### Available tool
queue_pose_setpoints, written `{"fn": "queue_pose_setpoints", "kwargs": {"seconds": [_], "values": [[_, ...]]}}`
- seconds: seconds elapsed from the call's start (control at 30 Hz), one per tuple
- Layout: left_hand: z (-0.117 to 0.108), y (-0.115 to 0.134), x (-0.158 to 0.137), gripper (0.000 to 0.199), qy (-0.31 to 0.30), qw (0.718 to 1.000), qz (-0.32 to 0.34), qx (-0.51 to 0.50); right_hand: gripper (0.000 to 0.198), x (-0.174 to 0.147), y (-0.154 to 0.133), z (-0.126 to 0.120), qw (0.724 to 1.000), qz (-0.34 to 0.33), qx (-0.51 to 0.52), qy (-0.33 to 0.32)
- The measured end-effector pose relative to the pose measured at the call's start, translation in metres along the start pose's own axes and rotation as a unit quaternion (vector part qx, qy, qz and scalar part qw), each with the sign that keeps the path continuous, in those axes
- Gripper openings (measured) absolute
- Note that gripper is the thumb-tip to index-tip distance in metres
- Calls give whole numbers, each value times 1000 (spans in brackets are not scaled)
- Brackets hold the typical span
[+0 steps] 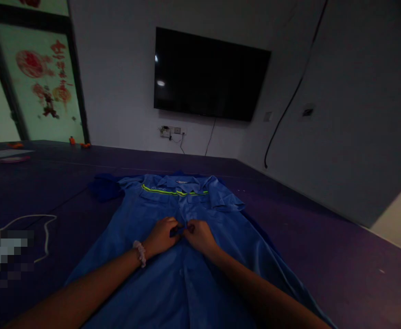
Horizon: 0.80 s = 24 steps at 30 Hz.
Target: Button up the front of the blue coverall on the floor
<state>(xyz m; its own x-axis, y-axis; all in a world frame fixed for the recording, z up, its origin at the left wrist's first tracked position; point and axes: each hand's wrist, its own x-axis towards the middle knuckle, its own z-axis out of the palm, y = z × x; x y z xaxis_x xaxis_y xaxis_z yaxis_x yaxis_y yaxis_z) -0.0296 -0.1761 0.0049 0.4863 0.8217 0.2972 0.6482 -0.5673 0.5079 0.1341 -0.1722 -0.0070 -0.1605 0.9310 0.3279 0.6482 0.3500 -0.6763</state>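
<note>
Lying on the purple floor [323, 256]: a blue short-sleeved shirt [135, 228] is spread face up, with its collar toward the wall; a yellow-green stripe is seen across the chest.
Under the shirt: a darker blue cloth [106, 188] is partly shown past the sleeve.
Left hand [164, 235]: it is placed on the shirt front, just beside the placket; a pale scrunchie [139, 254] is worn on the wrist.
Right hand [200, 235]: it is placed on the other side of the placket, near the left hand.
Grip: in both hands the fingers are bent inward; whether cloth is clamped cannot be told in the dim light.
Wall: a black television [212, 75] is mounted there.
</note>
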Motion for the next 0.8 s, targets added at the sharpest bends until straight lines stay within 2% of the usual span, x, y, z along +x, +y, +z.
{"fn": "queue_pose_setpoints", "kwargs": {"seconds": [0.2, 0.43, 0.8], "values": [[-2, 8, 9, 23, -29, 998, -37, 30, 13, 6, 9, -5, 998, 13, 61, -10], [-1, 27, 12, 6, -37, 994, -75, 63, 14, 5, 10, -9, 994, 18, 100, -28], [-2, 15, -3, 6, -18, 998, -55, 2, 3, -5, 2, -4, 997, 5, 67, -28]]}}
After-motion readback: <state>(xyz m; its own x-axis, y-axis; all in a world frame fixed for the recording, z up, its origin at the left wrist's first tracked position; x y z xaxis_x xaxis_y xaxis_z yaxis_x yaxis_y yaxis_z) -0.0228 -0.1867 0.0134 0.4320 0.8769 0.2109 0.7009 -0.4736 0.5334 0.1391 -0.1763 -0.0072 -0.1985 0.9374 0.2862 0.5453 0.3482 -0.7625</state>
